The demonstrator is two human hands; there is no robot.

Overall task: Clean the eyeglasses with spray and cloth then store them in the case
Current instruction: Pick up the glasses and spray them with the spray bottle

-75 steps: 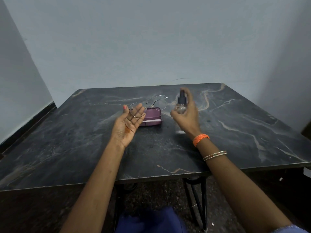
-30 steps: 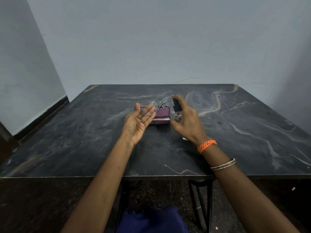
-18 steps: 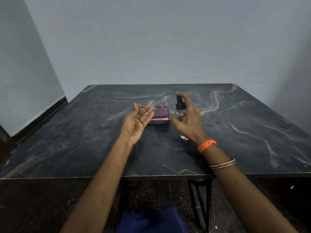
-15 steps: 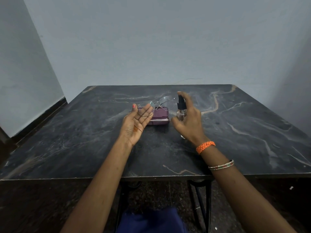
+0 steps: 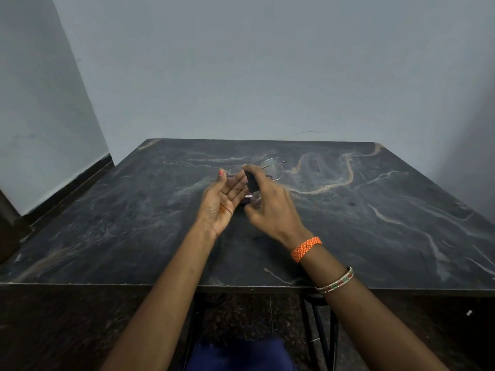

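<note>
My left hand (image 5: 223,200) is raised palm-up over the middle of the table and holds thin wire-rimmed eyeglasses (image 5: 273,168) at its fingertips; the right lens sticks out behind my other hand. My right hand (image 5: 270,203) grips a small clear spray bottle with a black nozzle (image 5: 251,180), with one finger resting on top of the nozzle, which sits close against my left fingers. The purple eyeglass case (image 5: 247,200) lies on the table behind both hands, with only a sliver visible. No cloth is in view.
The dark marble-patterned table (image 5: 375,223) stands against a pale wall, its front edge near my body. Black metal legs show under the front edge. A dark skirting runs along the floor at the left.
My right hand has moved the spray bottle left, up against my left fingers, and now hides most of the case. The glasses stay in my left hand.
</note>
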